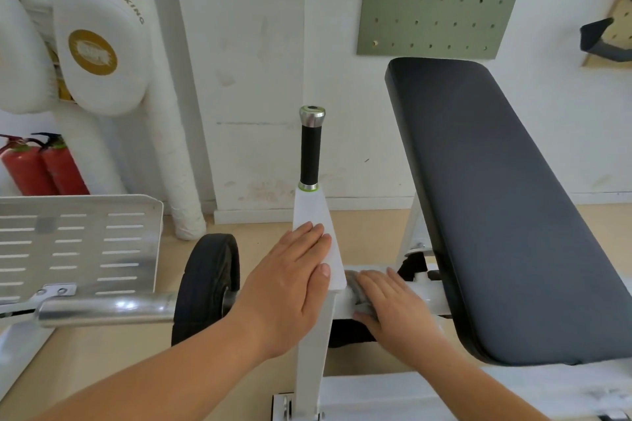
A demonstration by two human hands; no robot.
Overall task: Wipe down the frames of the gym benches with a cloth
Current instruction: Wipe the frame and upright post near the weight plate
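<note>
Right hand (393, 306) atop cloth (357, 288), frame bar (431, 298) crosswise

Left hand (284, 287) and right hand (393, 308): both are showing bare, the fingers (309, 236) carrying short plain nails; forearms are appearing uncovered down to the frame's lower edge.

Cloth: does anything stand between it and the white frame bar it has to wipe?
Nothing visible. The right hand presses the grey cloth straight onto the frame bar; the left hand rests on the upright plate beside it.
</note>
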